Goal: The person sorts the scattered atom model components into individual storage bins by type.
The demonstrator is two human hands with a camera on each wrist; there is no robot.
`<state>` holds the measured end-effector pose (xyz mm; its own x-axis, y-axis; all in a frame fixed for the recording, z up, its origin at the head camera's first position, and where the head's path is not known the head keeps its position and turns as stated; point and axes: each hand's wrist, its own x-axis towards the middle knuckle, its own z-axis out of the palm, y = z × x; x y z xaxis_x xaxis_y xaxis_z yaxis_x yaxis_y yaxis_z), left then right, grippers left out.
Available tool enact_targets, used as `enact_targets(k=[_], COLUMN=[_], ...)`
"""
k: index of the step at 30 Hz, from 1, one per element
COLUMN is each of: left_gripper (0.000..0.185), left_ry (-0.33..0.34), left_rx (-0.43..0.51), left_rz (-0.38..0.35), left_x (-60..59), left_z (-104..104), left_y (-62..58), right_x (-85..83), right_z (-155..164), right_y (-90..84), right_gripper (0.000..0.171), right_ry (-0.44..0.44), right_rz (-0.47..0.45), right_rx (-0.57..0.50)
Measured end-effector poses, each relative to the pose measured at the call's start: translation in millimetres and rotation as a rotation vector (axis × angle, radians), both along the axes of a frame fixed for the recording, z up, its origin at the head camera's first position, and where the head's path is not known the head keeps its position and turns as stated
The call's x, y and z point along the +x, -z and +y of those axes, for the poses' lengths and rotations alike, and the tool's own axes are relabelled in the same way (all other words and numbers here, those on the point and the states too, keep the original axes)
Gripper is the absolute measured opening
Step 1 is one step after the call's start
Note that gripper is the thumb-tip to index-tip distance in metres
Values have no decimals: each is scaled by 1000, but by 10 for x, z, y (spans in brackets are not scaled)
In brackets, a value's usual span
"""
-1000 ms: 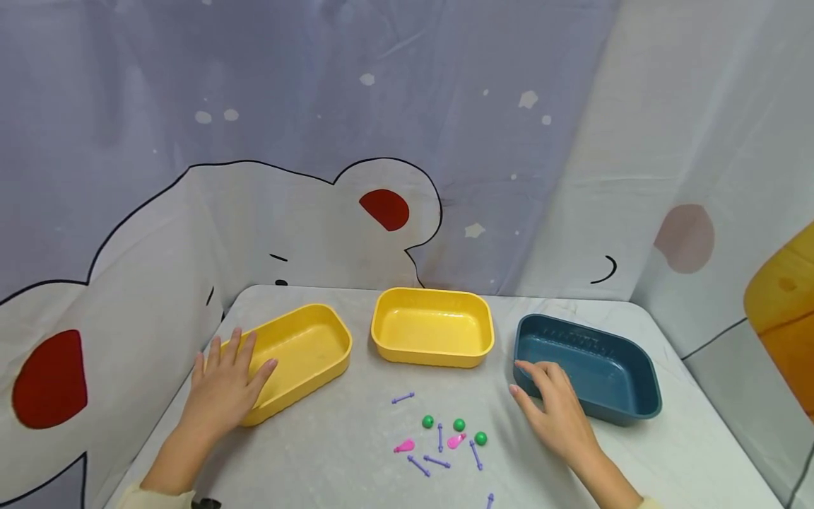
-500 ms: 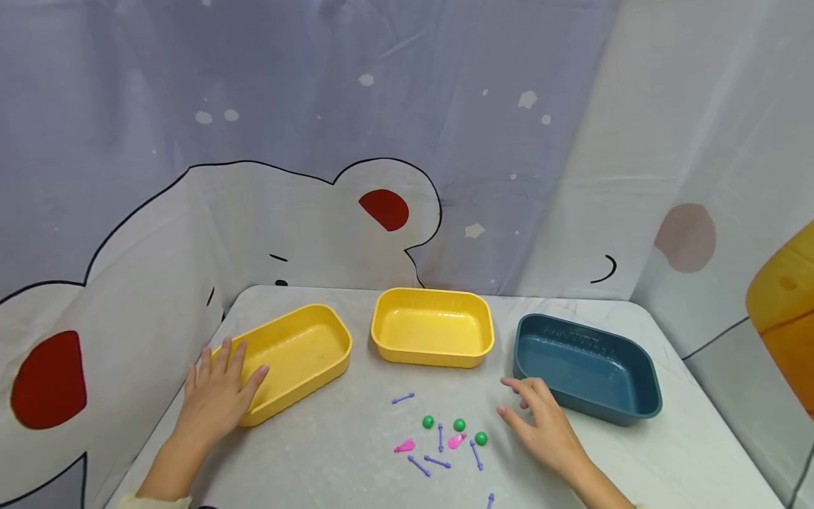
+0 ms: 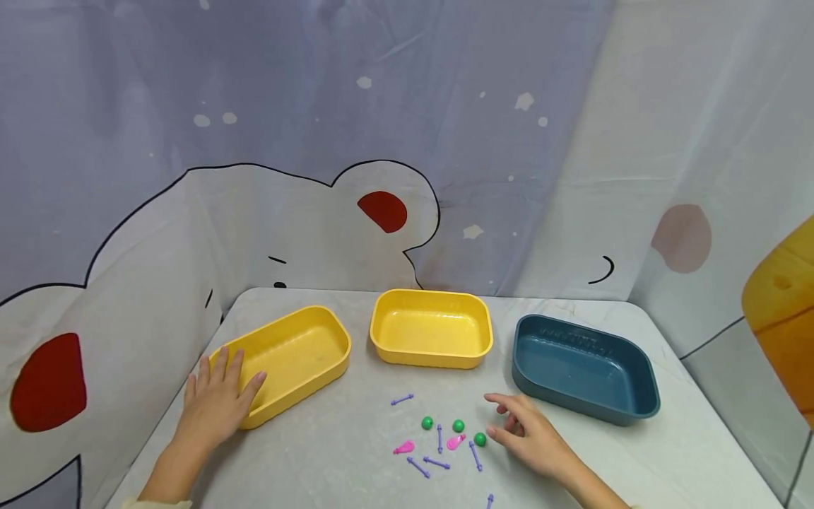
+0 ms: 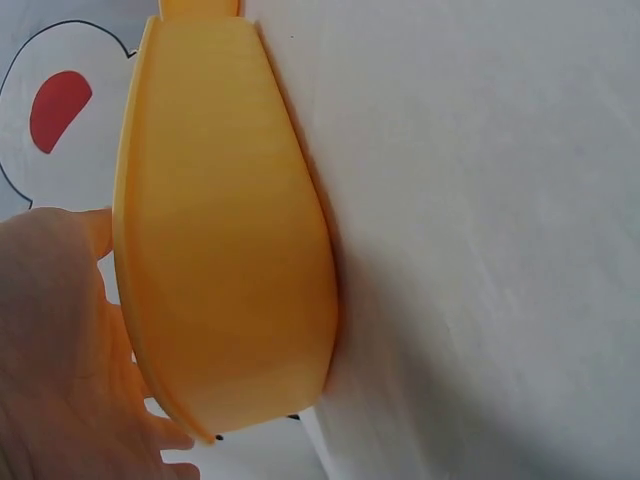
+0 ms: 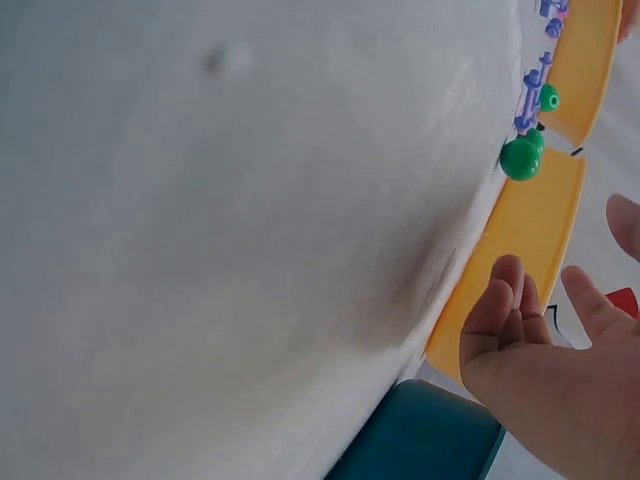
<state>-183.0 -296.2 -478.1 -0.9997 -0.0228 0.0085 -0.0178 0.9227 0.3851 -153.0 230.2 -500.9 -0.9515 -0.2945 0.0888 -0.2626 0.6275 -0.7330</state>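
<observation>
Left hand (image 3: 216, 399) rested flat on yellow tray (image 3: 294, 359); right hand (image 3: 531, 438) (fingers released) neared green ball (image 3: 480, 439).

Green ball (image 3: 480, 439) on table; left yellow tray (image 3: 299, 353) upright

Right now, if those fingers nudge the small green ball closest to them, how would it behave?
The small round green ball nearest the right hand would probably roll away at a touch, since the grey tabletop looks flat and smooth. It seems hard plastic, likely light, and may slip from a loose pinch.
</observation>
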Motion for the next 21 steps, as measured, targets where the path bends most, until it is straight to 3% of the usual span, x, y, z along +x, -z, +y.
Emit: enact_targets(k=[11,21], left_gripper=[89,91], left_ry=[-12,-34], left_rx=[26,15], left_rz=[-23,-10], left_x=[-39,-94], left_z=[-3,-6], left_y=[73,106], right_x=[5,-23], right_z=[22,15], right_y=[49,60], right_gripper=[45,36], right_ry=[-143,-199], right_rz=[-71,-93], right_rx=[31,82])
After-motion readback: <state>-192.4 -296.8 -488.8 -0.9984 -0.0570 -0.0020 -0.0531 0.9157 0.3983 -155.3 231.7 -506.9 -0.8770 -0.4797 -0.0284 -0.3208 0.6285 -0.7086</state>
